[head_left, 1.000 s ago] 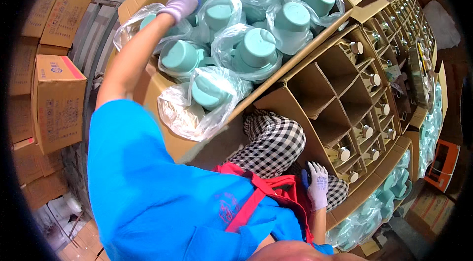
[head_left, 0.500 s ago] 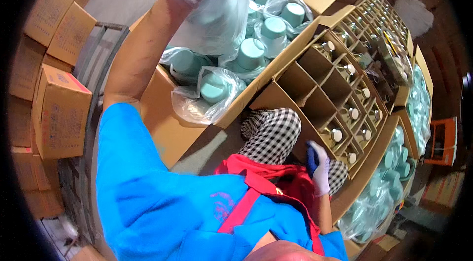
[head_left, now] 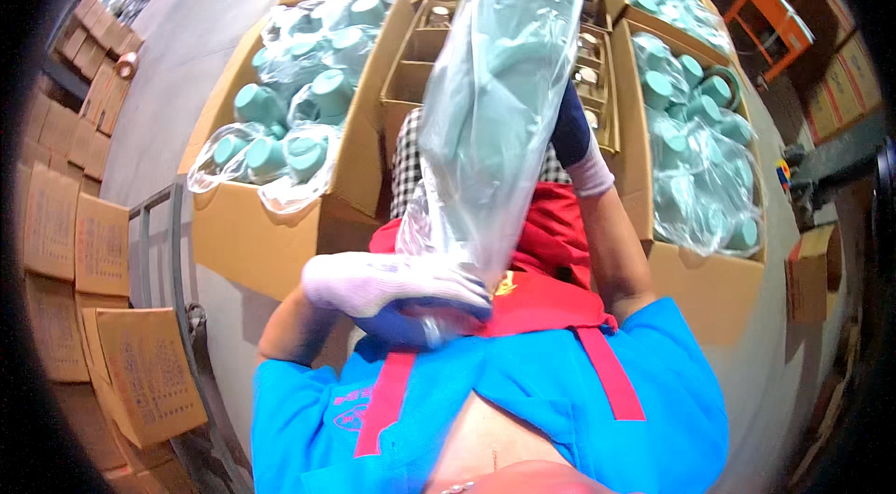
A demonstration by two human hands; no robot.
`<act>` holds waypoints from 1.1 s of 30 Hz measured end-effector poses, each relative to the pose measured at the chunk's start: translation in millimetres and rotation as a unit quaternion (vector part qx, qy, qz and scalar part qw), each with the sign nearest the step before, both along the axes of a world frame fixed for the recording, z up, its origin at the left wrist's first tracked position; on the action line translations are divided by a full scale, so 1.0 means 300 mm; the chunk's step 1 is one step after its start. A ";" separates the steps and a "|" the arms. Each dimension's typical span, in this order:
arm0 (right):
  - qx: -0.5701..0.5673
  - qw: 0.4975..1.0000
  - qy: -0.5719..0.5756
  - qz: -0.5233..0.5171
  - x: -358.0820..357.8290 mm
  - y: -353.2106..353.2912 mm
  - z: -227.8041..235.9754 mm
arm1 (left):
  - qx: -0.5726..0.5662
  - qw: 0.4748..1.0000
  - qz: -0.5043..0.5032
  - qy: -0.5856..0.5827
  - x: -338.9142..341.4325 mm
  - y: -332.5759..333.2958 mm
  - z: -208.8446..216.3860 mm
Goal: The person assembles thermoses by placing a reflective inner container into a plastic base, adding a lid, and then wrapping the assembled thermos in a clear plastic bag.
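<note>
A long clear plastic bag with teal contents lies across my front, its far end over the cartons. The shape of the contents is blurred under the wrinkled film. My left hand, in a white glove with dark blue palm, is closed on the bag's gathered near end. My right hand, gloved alike, holds the bag's right side higher up; its fingertips are hidden behind the bag. Beyond the bag stands a divided carton holding bottles with pale caps, partly covered by it.
An open carton of bagged teal cup-shaped pieces stands on the left, another such carton on the right. Stacked closed boxes and a grey metal frame line the left side. An orange frame stands at the far right.
My left hand has come back from the left carton, bringing the bag in front of me. My right hand has risen from my lap to the bag. The view has turned.
</note>
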State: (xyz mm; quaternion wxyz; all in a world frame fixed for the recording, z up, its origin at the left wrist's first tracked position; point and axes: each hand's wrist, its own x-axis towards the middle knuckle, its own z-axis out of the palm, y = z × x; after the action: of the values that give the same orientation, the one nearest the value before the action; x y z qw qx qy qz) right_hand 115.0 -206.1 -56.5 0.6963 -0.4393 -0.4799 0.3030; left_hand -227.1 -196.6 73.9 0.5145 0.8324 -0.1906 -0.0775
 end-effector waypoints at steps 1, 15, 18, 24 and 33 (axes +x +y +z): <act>-0.025 0.998 0.038 -0.040 0.004 -0.086 0.027 | -0.015 0.995 0.098 0.030 -0.012 0.018 0.022; 0.047 0.994 0.099 -0.015 0.192 -0.285 0.155 | -0.014 0.881 0.394 -0.263 0.576 0.246 -0.213; 0.086 0.872 -0.388 -0.287 -0.020 -0.253 0.307 | 0.059 0.780 0.442 -0.439 0.694 0.379 0.067; 0.094 0.975 -0.167 -0.117 0.086 -0.171 0.567 | 0.045 0.941 0.303 -0.146 0.691 0.469 0.309; 0.062 0.992 0.006 0.109 0.411 0.004 0.864 | 0.135 0.919 0.222 -0.297 0.710 0.375 0.513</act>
State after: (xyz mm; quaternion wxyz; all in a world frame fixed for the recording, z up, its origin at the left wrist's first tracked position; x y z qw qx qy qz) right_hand 238.4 -204.8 202.6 0.6879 -0.3384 -0.5390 0.3490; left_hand -14.2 -84.1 227.7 0.3208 0.8997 -0.1331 0.2644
